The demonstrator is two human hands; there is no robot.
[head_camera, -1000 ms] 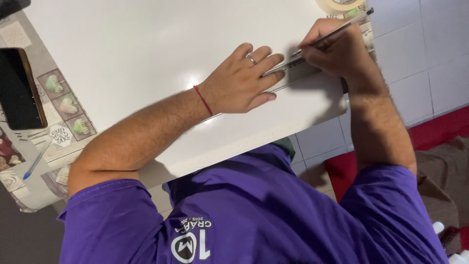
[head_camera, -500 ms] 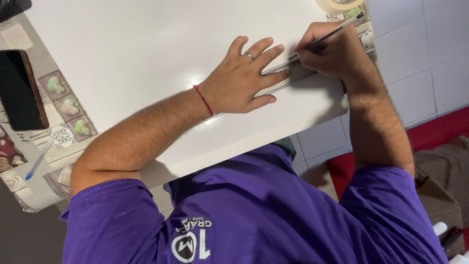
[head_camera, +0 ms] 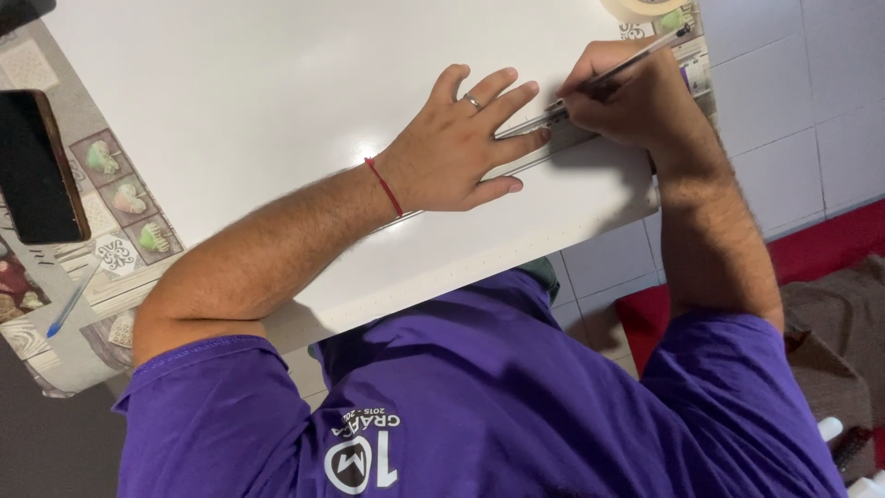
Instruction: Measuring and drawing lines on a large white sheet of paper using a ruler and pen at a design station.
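In the head view, the left hand (head_camera: 456,148) lay flat with fingers spread, pressing a ruler (head_camera: 535,124) onto the white board (head_camera: 277,92). The right hand (head_camera: 636,101) was closed round a pen (head_camera: 636,60), its tip at the ruler's edge. A phone (head_camera: 37,166) and a blue pen (head_camera: 69,304) lay on the patterned tablecloth (head_camera: 120,249) well apart.
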